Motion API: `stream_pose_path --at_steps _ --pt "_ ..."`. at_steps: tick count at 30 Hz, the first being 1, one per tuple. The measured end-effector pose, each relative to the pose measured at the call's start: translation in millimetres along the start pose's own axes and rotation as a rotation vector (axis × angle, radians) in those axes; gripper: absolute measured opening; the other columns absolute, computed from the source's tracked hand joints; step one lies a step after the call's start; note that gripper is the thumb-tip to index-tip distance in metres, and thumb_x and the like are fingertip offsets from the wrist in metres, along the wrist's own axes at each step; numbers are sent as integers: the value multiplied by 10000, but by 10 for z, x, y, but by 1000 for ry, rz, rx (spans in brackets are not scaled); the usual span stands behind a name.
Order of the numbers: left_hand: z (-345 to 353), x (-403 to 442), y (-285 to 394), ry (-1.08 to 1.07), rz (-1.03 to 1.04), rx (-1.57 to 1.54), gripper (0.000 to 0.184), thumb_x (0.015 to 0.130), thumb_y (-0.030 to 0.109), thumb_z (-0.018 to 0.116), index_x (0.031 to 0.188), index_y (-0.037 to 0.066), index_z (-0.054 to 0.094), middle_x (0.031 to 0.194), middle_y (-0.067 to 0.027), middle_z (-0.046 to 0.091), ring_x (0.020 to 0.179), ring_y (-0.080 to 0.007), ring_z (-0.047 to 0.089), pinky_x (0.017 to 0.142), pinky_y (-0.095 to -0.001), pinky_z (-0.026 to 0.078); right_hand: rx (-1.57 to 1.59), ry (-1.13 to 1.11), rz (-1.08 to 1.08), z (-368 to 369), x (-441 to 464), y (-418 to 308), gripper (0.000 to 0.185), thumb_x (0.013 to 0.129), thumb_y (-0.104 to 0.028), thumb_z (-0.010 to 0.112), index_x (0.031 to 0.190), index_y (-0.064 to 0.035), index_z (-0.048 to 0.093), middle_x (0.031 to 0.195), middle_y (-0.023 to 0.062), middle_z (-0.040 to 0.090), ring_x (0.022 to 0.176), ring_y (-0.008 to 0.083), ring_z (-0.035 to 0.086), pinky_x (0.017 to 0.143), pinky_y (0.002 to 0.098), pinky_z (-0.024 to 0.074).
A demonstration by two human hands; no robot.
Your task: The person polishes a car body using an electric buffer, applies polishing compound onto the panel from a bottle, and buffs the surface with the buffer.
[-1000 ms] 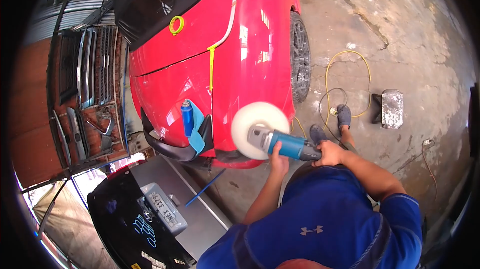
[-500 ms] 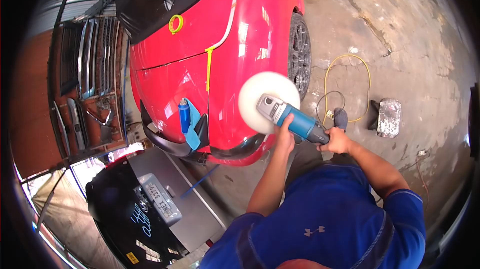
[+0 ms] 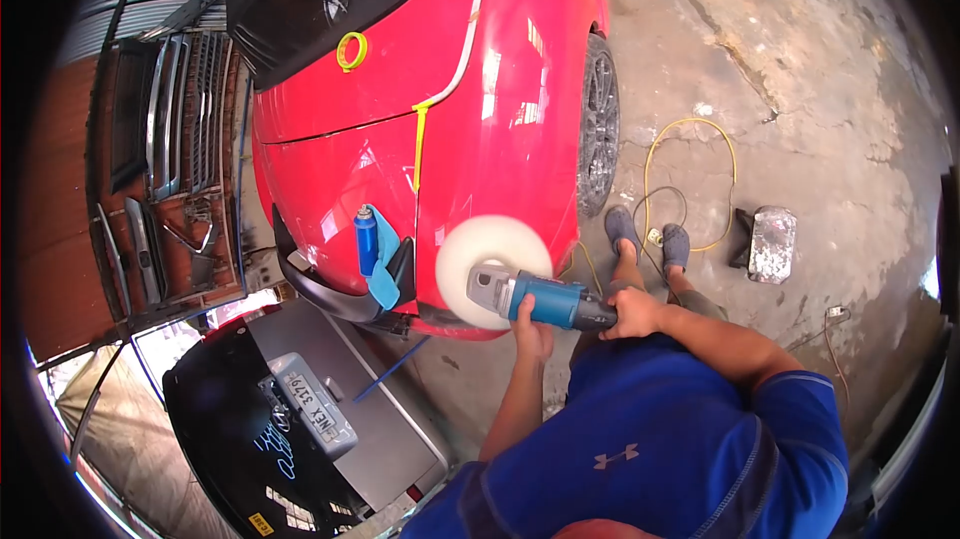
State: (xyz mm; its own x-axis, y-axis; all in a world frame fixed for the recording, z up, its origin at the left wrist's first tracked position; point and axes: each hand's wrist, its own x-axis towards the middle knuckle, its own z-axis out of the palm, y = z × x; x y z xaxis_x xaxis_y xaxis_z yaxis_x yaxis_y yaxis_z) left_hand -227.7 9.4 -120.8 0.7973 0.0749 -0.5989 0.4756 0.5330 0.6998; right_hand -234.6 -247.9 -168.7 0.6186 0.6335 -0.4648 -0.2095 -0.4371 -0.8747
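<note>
We're holding the polisher at the near corner of the red car, its white pad overlapping the painted panel from above. Our left hand is clamping the blue housing just behind the head; our right hand is wrapping the dark rear handle. Both grips are looking firm. From overhead we aren't able to tell whether the pad is spinning or how hard it's pressing.

For a good pass, we should be laying the pad flat to the curve, light even pressure: left hand steering, right hand carrying the tail. We should be overlapping strokes and not dwelling; the red car's corner edge is probably heating quickest.

Watch-outs: yellow tape is running along the red car's panel seam, so we should be stopping short before the pad is catching it. A blue bottle and light-blue cloth are sitting on the red car, across that seam line; we'd be safer giving them room. A yellow cord is looping on the floor right of the red car, near our shoes; we should be minding our footing.
</note>
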Motion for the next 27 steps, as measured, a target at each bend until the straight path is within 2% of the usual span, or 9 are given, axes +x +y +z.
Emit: stream_pose_path --at_steps 2,5,8,9,12,14,22,25,27 --pt "104 78 -14 21 15 51 567 997 158 736 1507 45 516 1406 -136 639 1290 -280 641 1141 -457 493 46 38 32 -75 -94 -5 637 761 -494 896 1029 65 749 976 305 748 970 456 730 898 472 581" --pt "416 391 -207 14 20 134 593 952 134 791 1479 50 532 1391 -108 634 1294 -237 618 1127 -419 480 52 236 30 -181 -305 111 546 783 -419 911 985 60 744 863 246 759 786 372 759 766 432 608" --pt "878 672 -340 -37 -11 306 646 905 147 848 1461 43 536 1355 -90 638 1266 -221 619 1113 -405 477 479 184 284 -401 -518 33 438 808 -322 918 951 51 740 777 168 749 615 232 729 629 371 590" --pt "1051 743 -355 -68 -3 345 659 888 157 864 1448 37 537 1338 -86 641 1252 -214 620 1106 -400 478 456 226 315 -389 -513 112 348 819 -207 918 953 51 726 725 97 720 532 131 667 540 317 546" --pt "1340 946 -417 -120 28 450 633 905 177 850 1427 5 536 1322 -104 647 1236 -211 621 1090 -394 473 619 307 294 -261 -476 349 374 838 -291 917 912 19 721 682 50 709 553 133 670 568 321 536" --pt "1509 921 -337 -131 1 477 632 901 175 851 1424 5 538 1322 -103 647 1230 -210 623 1089 -395 474 627 314 274 -214 -430 405 361 850 -283 913 888 11 707 689 49 704 549 126 659 571 320 532" --pt "783 608 -4 48 92 323 613 930 192 828 1444 32 535 1318 -103 657 1224 -235 651 1053 -417 523 378 74 212 -490 -268 -153 412 846 -310 903 976 37 723 633 48 688 553 147 680 607 327 553" --pt "325 435 119 100 166 255 571 969 251 783 1447 53 542 1301 -96 671 1204 -246 667 1051 -424 533 161 38 42 -318 28 -124 492 848 -395 888 971 49 717 639 87 702 624 232 727 666 366 583" --pt "256 288 254 101 133 162 548 976 185 762 1457 40 542 1320 -86 660 1229 -225 649 1073 -402 517 97 -39 29 -292 141 -199 544 850 -447 873 970 59 712 654 109 713 682 280 751 706 390 597"
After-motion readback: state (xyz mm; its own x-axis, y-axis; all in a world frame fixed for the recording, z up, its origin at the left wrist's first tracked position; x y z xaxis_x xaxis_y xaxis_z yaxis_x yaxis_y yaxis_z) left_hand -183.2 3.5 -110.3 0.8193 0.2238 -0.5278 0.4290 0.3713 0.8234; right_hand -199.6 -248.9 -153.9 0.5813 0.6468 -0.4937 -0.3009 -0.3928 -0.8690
